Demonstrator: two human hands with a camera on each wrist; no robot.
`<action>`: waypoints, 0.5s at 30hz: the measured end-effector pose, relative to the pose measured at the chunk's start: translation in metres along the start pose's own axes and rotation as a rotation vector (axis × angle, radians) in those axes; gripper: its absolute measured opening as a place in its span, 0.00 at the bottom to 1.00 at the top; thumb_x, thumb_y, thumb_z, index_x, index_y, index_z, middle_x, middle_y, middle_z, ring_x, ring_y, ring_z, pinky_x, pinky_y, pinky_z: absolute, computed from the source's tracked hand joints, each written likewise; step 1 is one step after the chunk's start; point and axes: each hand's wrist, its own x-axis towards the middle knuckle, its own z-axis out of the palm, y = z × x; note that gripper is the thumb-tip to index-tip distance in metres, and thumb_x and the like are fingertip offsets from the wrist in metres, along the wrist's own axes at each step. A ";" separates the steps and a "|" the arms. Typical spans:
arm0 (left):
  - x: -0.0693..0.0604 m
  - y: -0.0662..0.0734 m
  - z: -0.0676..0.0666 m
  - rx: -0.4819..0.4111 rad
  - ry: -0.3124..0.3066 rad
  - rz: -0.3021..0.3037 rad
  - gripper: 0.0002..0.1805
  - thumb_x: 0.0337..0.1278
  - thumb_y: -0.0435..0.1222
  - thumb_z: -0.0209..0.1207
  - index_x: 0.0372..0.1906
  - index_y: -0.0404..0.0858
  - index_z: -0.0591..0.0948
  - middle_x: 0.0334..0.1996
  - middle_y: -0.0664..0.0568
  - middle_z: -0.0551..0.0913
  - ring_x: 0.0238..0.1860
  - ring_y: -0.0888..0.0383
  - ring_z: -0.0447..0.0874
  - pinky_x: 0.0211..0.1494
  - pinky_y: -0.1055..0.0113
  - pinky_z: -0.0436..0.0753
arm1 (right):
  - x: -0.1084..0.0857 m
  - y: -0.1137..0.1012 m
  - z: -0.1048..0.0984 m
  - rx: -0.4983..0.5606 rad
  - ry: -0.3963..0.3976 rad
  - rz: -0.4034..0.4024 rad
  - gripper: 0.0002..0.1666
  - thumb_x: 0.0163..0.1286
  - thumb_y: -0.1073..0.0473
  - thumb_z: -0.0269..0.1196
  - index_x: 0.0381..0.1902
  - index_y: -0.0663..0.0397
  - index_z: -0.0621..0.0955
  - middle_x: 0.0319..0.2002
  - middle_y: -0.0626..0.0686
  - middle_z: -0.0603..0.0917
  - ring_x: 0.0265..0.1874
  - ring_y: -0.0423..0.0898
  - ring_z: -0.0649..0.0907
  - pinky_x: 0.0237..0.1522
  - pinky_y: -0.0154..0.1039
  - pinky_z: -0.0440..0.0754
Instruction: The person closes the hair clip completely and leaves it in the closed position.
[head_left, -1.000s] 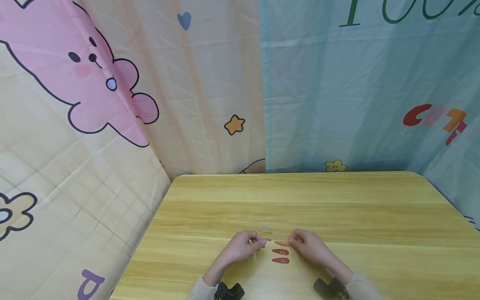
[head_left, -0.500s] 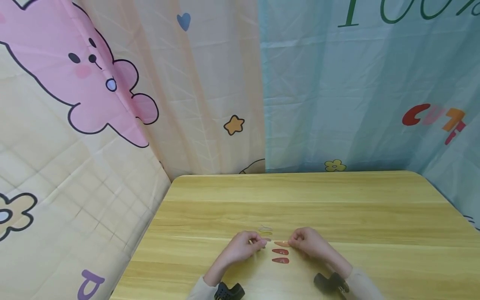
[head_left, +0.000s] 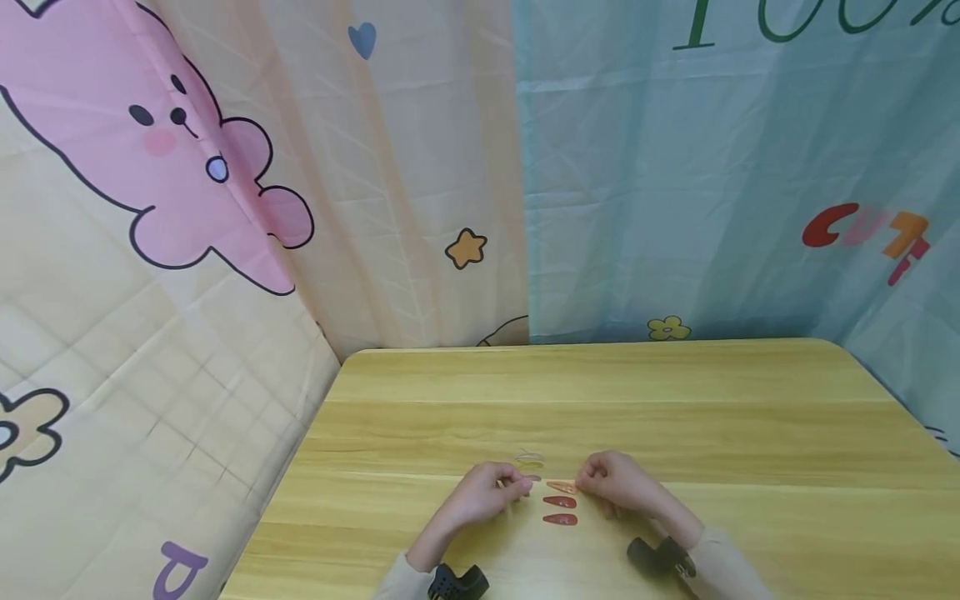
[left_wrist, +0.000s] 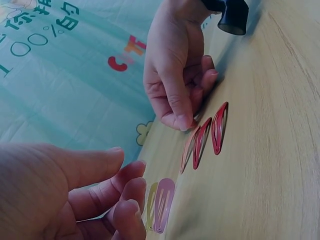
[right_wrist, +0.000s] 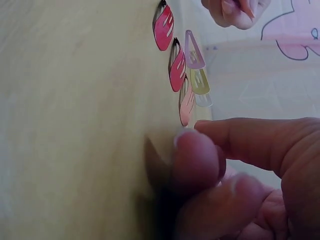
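Note:
At the end of an orange snap hair clip [head_left: 560, 486] my right hand [head_left: 617, 483] has its thumb and forefinger pinched together on the clip's tip. The clip lies on the table, in line above two red hair clips, the upper one [head_left: 559, 502] and the lower one [head_left: 560, 519]. To their left, my left hand [head_left: 487, 492] holds nothing, its thumb and fingers apart and loosely bent in the left wrist view. Near its fingertips lies a purple hair clip [left_wrist: 164, 205], partly covering a yellow one [left_wrist: 150, 205]. A whitish clip [right_wrist: 203, 99] shows beyond the yellow one in the right wrist view.
The wood-grain table [head_left: 420, 400] has rounded far corners. Patterned curtains [head_left: 420, 167] hang behind it and along its left side. Dark wrist cameras sit on both forearms, the left one [head_left: 459, 581] close to the table's near edge.
My right hand has shifted very slightly, and the orange hair clip now lies a little more slanted. The left hand and the red clips stay put. The head view has moved a touch.

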 end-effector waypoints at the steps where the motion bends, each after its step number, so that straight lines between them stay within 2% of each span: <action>1: 0.000 0.000 0.000 0.000 0.003 -0.001 0.13 0.63 0.41 0.59 0.29 0.36 0.82 0.22 0.49 0.78 0.14 0.65 0.68 0.16 0.73 0.67 | 0.000 0.000 0.000 0.003 0.000 -0.002 0.08 0.67 0.59 0.62 0.29 0.56 0.78 0.14 0.49 0.74 0.08 0.38 0.69 0.09 0.30 0.64; 9: 0.002 -0.005 -0.005 -0.012 0.056 -0.001 0.12 0.64 0.39 0.58 0.32 0.33 0.82 0.24 0.46 0.79 0.15 0.60 0.70 0.15 0.74 0.68 | -0.001 0.000 0.000 -0.015 0.018 0.009 0.08 0.68 0.58 0.60 0.29 0.56 0.78 0.12 0.48 0.72 0.07 0.38 0.68 0.08 0.30 0.64; 15: 0.004 -0.016 -0.005 0.093 0.165 -0.011 0.10 0.63 0.41 0.58 0.34 0.38 0.82 0.22 0.53 0.79 0.15 0.65 0.69 0.16 0.72 0.67 | -0.002 -0.001 0.003 -0.029 0.033 0.017 0.09 0.68 0.57 0.60 0.29 0.54 0.78 0.11 0.48 0.72 0.07 0.38 0.68 0.09 0.30 0.65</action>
